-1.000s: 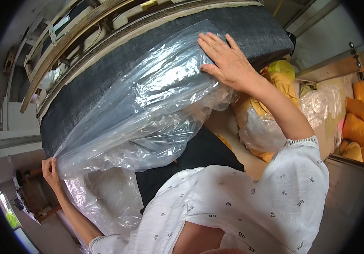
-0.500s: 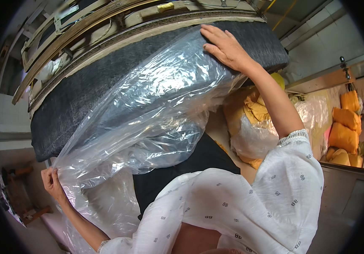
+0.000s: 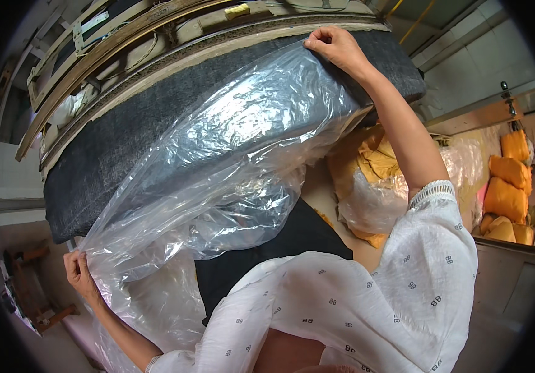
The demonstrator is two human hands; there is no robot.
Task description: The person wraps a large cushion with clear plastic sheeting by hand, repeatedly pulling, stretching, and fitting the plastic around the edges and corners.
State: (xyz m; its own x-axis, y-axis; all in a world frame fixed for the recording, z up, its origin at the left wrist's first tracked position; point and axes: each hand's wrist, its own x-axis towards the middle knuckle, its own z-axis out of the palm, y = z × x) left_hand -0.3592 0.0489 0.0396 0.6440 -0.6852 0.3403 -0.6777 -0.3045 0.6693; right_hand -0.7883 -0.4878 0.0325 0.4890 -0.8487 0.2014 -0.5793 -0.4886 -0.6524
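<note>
A large clear plastic sheet [image 3: 249, 118] lies slantwise over the dark cloth-covered bench [image 3: 137, 121] and drapes down across my lap in loose folds. At the bench's far right, my right hand [image 3: 336, 48] pinches the sheet's upper corner between thumb and fingers. Down at the left, beside the bench's near left corner, my left hand [image 3: 81, 273] grips the other end of the sheet's edge. Between the two hands that edge runs fairly straight, with wrinkles below it. Whether the sheet is a single or double layer, I cannot tell.
Behind the bench runs a long wooden and metal frame [image 3: 118, 43] with a small yellow block [image 3: 237, 10]. Plastic-wrapped yellow bundles [image 3: 376, 180] sit to the right, near stacked orange packs [image 3: 507, 180]. A brown wooden stand [image 3: 34, 292] is at the lower left.
My right hand has gone from lying flat on the sheet to pinching its corner, slightly farther right and up. My left hand, still gripping, has shifted a little down.
</note>
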